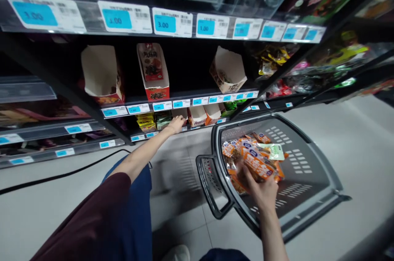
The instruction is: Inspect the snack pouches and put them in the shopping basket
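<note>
My left hand (177, 124) reaches to the lowest shelf, at the front of a small box (181, 113) between green packets (163, 119) and a white-lined box (197, 115). Its fingers are partly hidden, and whether they hold anything cannot be made out. Inside the grey shopping basket (317, 150), my right hand (261, 185) is closed on an orange snack packet (257, 163). Several similar orange packets lie under and around it. A pale green packet (273, 151) rests on top of the pile, just beyond the hand.
Open cartons (100, 70) stand on the middle shelf, one with a red packet (151, 62) in it. Price labels line the shelf edges (172, 22). The basket's handle (215, 187) points left over the tiled floor. A black cable (61, 175) runs at the left.
</note>
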A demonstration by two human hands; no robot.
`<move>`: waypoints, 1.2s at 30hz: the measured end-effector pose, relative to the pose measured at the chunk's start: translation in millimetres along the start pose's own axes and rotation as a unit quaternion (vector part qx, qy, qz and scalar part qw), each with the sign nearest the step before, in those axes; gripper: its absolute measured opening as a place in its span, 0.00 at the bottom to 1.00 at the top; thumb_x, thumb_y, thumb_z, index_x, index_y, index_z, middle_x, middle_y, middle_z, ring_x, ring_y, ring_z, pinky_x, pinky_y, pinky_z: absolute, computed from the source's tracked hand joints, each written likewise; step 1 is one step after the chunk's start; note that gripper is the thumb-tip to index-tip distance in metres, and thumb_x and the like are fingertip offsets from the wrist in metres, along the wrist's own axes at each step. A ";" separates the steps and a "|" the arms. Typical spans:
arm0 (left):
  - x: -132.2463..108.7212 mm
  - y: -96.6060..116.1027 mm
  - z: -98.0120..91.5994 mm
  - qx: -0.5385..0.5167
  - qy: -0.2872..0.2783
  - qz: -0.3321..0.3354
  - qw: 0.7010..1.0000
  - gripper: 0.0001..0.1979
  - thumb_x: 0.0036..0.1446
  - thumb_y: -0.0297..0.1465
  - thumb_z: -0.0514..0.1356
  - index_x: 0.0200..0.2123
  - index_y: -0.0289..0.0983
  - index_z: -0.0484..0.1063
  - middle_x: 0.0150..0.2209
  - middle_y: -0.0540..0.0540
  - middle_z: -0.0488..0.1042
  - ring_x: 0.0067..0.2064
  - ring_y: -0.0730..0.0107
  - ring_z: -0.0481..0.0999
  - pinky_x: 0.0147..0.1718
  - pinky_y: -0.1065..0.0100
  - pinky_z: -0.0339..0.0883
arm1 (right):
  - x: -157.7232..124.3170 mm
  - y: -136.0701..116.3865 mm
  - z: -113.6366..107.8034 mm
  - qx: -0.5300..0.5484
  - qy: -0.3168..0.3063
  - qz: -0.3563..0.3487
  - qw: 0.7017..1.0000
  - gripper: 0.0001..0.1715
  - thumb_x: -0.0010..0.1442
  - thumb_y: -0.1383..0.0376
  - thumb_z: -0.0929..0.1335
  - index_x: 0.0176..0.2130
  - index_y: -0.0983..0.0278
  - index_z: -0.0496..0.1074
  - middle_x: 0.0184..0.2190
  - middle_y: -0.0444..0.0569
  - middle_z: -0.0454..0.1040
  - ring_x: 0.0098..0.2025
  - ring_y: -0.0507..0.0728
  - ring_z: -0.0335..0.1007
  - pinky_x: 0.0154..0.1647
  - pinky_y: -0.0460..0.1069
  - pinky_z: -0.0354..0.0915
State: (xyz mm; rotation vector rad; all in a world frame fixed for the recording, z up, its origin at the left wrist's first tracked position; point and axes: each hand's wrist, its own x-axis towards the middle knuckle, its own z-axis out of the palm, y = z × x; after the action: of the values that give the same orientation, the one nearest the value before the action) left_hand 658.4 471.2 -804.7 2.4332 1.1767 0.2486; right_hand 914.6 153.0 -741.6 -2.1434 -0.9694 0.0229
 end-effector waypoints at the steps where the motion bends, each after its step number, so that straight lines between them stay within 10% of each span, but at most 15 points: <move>1: -4.1 5.4 1.9 -0.024 0.018 0.017 0.999 0.20 0.57 0.19 0.56 0.53 0.32 0.70 0.59 0.32 0.66 0.62 0.48 0.65 0.62 0.51 0.59 | -0.4 4.5 -2.1 -0.013 0.010 0.017 1.000 0.47 0.44 0.35 0.70 0.47 0.69 0.77 0.44 0.66 0.80 0.50 0.75 0.76 0.49 0.63 0.70; 11: -61.4 90.5 46.9 -0.250 0.012 0.201 0.947 0.16 0.66 0.27 0.48 0.49 0.36 0.73 0.50 0.40 0.77 0.53 0.62 0.75 0.59 0.60 0.66 | -0.6 10.9 -6.9 -0.047 0.018 0.057 0.997 0.47 0.43 0.35 0.71 0.46 0.69 0.78 0.45 0.67 0.80 0.52 0.76 0.75 0.52 0.65 0.69; 18: -63.3 85.3 43.9 -0.325 -0.038 0.148 0.933 0.14 0.59 0.28 0.54 0.43 0.34 0.78 0.47 0.38 0.80 0.52 0.54 0.77 0.58 0.54 0.68 | -0.4 14.8 -5.1 -0.048 -0.001 0.040 0.998 0.47 0.44 0.35 0.71 0.48 0.69 0.76 0.46 0.66 0.80 0.52 0.75 0.75 0.52 0.64 0.69; 22: -70.0 99.1 27.1 -0.416 -0.071 0.091 0.902 0.24 0.71 0.41 0.41 0.57 0.38 0.69 0.55 0.40 0.76 0.54 0.58 0.77 0.48 0.56 0.75 | 1.7 16.4 -4.3 -0.029 0.002 0.042 0.999 0.45 0.44 0.36 0.71 0.47 0.68 0.77 0.43 0.65 0.81 0.50 0.74 0.76 0.49 0.63 0.70; 25: -75.9 121.1 17.6 -0.491 -0.094 0.083 0.862 0.31 0.65 0.49 0.53 0.66 0.41 0.57 0.64 0.38 0.67 0.62 0.54 0.70 0.56 0.53 0.71 | 5.7 12.6 -5.4 -0.003 0.007 0.034 0.999 0.42 0.47 0.38 0.72 0.47 0.67 0.76 0.43 0.63 0.81 0.49 0.71 0.77 0.48 0.59 0.72; 29: -66.7 149.2 17.9 -0.412 -0.050 0.089 0.906 0.48 0.53 0.45 0.66 0.69 0.35 0.47 0.70 0.33 0.54 0.71 0.47 0.53 0.70 0.49 0.47 | 18.7 11.5 -14.2 0.035 0.045 0.014 0.998 0.40 0.50 0.41 0.72 0.49 0.68 0.74 0.45 0.63 0.80 0.47 0.68 0.78 0.48 0.57 0.72; 36: -29.1 192.0 21.0 -0.361 -0.062 0.004 0.930 0.39 0.54 0.34 0.61 0.66 0.34 0.48 0.65 0.35 0.60 0.69 0.49 0.58 0.69 0.53 0.51 | 55.4 32.3 -36.8 0.071 0.214 0.097 0.970 0.44 0.51 0.39 0.70 0.49 0.73 0.75 0.45 0.68 0.80 0.48 0.72 0.77 0.49 0.60 0.71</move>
State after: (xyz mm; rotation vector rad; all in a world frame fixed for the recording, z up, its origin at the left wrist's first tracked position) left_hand 782.5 336.5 -736.8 1.7735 0.8207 0.4348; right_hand 985.7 151.9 -721.5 -1.9889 -0.4927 -0.2567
